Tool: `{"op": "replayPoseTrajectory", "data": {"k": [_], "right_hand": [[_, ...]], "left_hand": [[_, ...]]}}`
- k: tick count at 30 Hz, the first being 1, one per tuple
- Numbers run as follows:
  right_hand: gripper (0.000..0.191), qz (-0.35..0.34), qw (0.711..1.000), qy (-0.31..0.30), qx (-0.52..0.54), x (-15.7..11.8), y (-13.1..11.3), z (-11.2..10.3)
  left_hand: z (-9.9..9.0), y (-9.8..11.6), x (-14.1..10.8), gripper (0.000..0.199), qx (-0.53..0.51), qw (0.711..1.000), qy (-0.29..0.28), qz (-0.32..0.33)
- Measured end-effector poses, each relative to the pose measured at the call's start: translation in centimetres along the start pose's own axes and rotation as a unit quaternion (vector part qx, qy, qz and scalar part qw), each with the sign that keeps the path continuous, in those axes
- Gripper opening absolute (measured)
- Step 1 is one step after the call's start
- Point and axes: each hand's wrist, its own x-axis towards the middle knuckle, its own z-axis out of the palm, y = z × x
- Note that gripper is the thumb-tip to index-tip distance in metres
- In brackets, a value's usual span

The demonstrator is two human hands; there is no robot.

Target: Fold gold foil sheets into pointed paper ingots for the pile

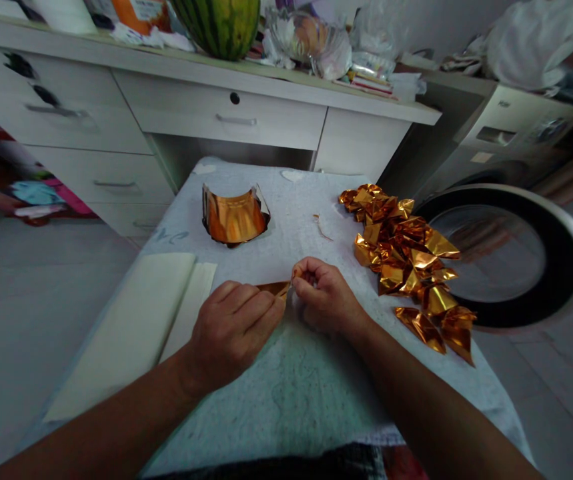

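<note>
Near the middle of the cloth-covered table [286, 393], my left hand [239, 327] is closed around a folded piece of gold foil [275, 288]; a pointed part of it shows above my fingers. Just to the right, my right hand [326, 297] is closed in a pinch at the foil's tip, with something tiny and brownish between thumb and forefinger. A curved stack of gold foil sheets [236, 217] lies beyond my left hand. Several folded gold foil pieces [411, 247] are heaped at the right side. A thin curled strip [323, 228] lies between the stack and the heap.
White paper sheets [126, 327] lie on the table's left side. A white counter with drawers [226, 120] stands behind, bearing a watermelon [219, 27] and bags. At the right is a washing machine with its round door [496, 253] open. Another person's hand [31, 212] shows at far left.
</note>
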Motion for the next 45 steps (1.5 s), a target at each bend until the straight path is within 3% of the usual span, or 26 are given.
{"op": "replayPoseTrajectory", "data": {"k": [9, 19, 24, 26, 29, 33, 36, 39, 42, 45], "right_hand": [[0.013, 0.0, 0.996, 0.084, 0.027, 0.9, 0.7, -1.2], [0.013, 0.105, 0.969, 0.192, 0.111, 3.2, 0.3, -2.1], [0.037, 0.113, 0.932, 0.269, 0.215, 4.1, 0.4, -2.1], [0.042, 0.111, 0.933, 0.279, 0.201, 4.0, 0.9, -1.9], [0.05, 0.099, 0.943, 0.294, 0.124, 3.5, 1.7, -1.8], [0.054, 0.091, 0.963, 0.252, -0.022, 3.4, 2.1, -2.6], [0.055, 0.071, 0.962, 0.245, -0.102, 3.7, 1.8, -3.5], [0.052, 0.018, 0.965, 0.234, -0.119, 3.7, 1.5, -3.5], [0.038, -0.011, 0.986, 0.114, -0.12, 2.6, 1.2, -2.5], [0.034, -0.066, 0.965, 0.024, -0.251, 0.7, 0.8, -1.0]], "left_hand": [[-0.3, 0.1, 0.0, 0.008, -0.005, 1.0, -0.006, 0.007], [1.0, 0.5, -0.5, 0.009, -0.009, 0.987, -0.163, -0.006], [0.8, 0.8, -0.1, 0.021, -0.086, 0.963, -0.249, -0.052], [0.7, 0.8, 0.0, 0.027, -0.117, 0.955, -0.261, -0.073], [0.7, 0.6, -0.2, 0.019, -0.145, 0.949, -0.256, -0.111], [1.3, 0.1, -0.8, 0.025, -0.164, 0.935, -0.266, -0.169], [1.5, -0.2, -0.7, 0.023, -0.133, 0.933, -0.297, -0.157], [1.5, -0.4, -0.3, 0.015, -0.097, 0.928, -0.323, -0.16], [1.7, -0.4, -0.6, 0.022, -0.08, 0.931, -0.321, -0.157], [2.3, -0.4, -1.8, 0.035, -0.072, 0.942, -0.293, -0.148]]}}
